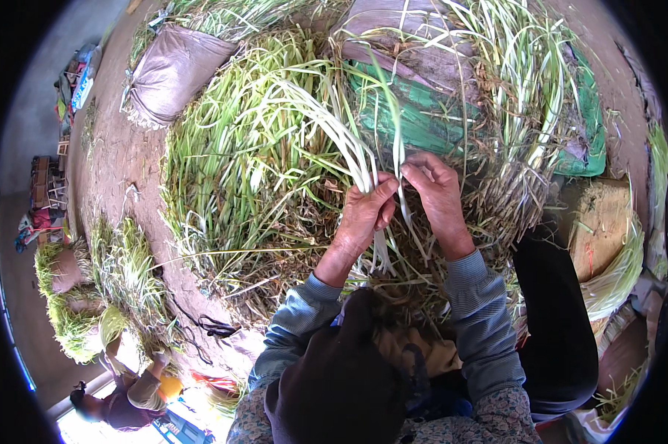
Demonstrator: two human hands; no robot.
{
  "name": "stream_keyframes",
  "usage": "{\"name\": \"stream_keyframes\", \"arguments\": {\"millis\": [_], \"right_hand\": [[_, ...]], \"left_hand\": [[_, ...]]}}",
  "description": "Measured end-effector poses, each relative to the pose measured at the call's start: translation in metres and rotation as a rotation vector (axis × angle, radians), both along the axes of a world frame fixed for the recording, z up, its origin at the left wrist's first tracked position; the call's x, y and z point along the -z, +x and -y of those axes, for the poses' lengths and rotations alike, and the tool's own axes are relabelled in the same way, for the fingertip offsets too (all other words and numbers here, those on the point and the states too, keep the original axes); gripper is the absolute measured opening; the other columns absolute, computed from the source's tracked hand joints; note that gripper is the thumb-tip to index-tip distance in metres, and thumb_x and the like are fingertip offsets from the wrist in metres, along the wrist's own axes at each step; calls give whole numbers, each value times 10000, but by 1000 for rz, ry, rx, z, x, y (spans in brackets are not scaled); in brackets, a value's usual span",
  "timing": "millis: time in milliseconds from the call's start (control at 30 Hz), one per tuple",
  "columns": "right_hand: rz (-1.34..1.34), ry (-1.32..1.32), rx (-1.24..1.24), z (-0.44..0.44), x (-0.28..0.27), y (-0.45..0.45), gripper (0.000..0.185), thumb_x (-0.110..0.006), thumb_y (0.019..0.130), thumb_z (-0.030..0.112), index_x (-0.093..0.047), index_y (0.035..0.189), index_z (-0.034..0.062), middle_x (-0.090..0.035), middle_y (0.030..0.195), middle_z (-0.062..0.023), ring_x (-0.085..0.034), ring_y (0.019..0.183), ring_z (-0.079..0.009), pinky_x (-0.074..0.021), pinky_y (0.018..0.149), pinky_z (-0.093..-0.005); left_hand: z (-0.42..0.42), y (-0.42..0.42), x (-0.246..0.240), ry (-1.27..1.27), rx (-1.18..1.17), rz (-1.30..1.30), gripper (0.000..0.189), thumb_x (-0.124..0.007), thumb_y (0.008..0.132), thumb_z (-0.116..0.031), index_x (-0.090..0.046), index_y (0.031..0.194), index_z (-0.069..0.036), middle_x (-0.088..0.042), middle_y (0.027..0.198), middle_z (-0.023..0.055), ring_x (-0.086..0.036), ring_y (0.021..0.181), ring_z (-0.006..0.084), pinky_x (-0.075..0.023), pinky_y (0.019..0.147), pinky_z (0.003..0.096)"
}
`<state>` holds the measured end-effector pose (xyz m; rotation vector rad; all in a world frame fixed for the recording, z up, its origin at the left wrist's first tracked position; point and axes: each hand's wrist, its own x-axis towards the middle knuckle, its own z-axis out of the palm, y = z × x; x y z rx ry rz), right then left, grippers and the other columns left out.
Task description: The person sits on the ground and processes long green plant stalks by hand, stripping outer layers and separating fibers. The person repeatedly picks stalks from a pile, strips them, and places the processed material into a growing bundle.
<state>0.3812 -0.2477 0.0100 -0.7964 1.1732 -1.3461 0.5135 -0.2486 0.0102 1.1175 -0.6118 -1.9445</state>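
Note:
Before me, my left hand (364, 213) grips a small bunch of white-stemmed shoots (342, 141), which look like garlic greens. Their leaves arch up and to the left, while the pale root ends (382, 256) hang below my fist. Close by on the right, my right hand (438, 186) pinches a single shoot (399, 141) between thumb and fingers; its leafy top is slightly blurred. Both hands are over a large heap of the same greens (228, 161), with brown dry leaves mixed in at its near side.
Behind the heap lies a green plastic sack (411, 111); more shoots (534, 105) cover the right side. A stuffed greyish sack (176, 72) rests at the upper left. A wooden block (600, 227) stands at right, and a black cord (214, 327) lies on the floor. Another person (126, 397) works at lower left.

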Motion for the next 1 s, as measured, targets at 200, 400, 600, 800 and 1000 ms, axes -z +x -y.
{"name": "stream_keyframes", "arguments": {"millis": [200, 400, 600, 800, 1000], "right_hand": [[151, 85, 105, -40, -6, -5, 75, -553, 787, 16, -545, 860, 1, -606, 947, -71, -518, 781, -74, -419, 735, -220], [-1210, 250, -173, -123, 72, -99, 202, -606, 750, 162, -553, 838, -12, -579, 730, -159, -571, 632, -283, -445, 571, -364], [-1064, 187, -20, -76, 8, -68, 411, -651, 746, 303, -538, 1028, 26, -594, 975, -159, -610, 809, -284, -501, 706, -354], [-846, -101, -343, -51, 31, -16, 236, -577, 807, 244, -500, 902, 42, -547, 681, -164, -549, 617, -325, -424, 538, -392], [-438, 75, -364, -67, 27, -7, 176, -561, 828, 185, -529, 893, 24, -504, 581, -64, -464, 462, -143, -358, 446, -289]], "left_hand": [[3, -2, -13, 9, -44, 60, 127, -576, 837, -220, -587, 798, -99, -499, 501, -10, -365, 360, 41, -250, 324, 179], [27, 21, -16, -26, -192, 1, 174, -475, 873, -184, -557, 856, -32, -488, 545, 0, -317, 394, 49, -244, 318, 183], [35, 38, -19, -50, -236, -93, 180, -507, 861, -203, -553, 876, -30, -480, 546, 13, -354, 404, 65, -264, 348, 191], [23, 18, -23, -88, -18, 62, 262, -565, 837, -294, -587, 941, -55, -417, 494, -35, -335, 395, 47, -254, 344, 190], [10, 7, -4, -9, 63, 97, 327, -405, 903, -285, -549, 710, -63, -614, 829, 89, -570, 790, 173, -462, 753, 375]]}}
